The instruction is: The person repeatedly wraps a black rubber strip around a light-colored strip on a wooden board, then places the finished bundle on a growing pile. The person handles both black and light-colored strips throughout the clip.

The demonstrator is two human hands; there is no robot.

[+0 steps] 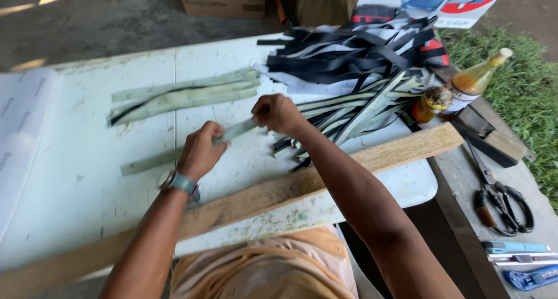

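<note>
Evidently for tension, both hands pinch 1 long pale-green leaf strip (192,146) just above the white bench (75,177): left hand (200,151) clamped mid-length, right hand (278,113) closed on its far end, near the stacked green strips (186,94).

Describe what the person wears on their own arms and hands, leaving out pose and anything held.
Both arms are bare, with no sleeves reaching the forearms and no gloves on the left hand or right hand. The left wrist carries a teal wristband. No rings are visible.

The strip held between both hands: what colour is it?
Pale green strip, seen in the head view.
</note>
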